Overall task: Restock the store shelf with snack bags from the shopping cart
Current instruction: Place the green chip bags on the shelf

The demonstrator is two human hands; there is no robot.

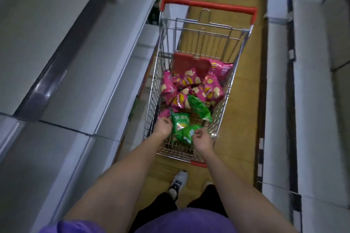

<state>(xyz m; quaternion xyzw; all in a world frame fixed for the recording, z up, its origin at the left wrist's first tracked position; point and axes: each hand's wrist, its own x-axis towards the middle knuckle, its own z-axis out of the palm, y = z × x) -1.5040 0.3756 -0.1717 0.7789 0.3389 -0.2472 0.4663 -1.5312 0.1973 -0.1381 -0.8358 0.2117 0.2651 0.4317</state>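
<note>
Shelf: left of both hands, well apart.
Left hand: fingers curled, touching green bag's left edge; grip unclear.
Right hand: pinches nearer green bag.
Cart: holds all bags.

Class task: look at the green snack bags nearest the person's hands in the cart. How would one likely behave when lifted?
The green snack bags look puffed and crinkled, so probably light and floppy. Their glossy film may be slippery, and the contents could crush if squeezed.
</note>
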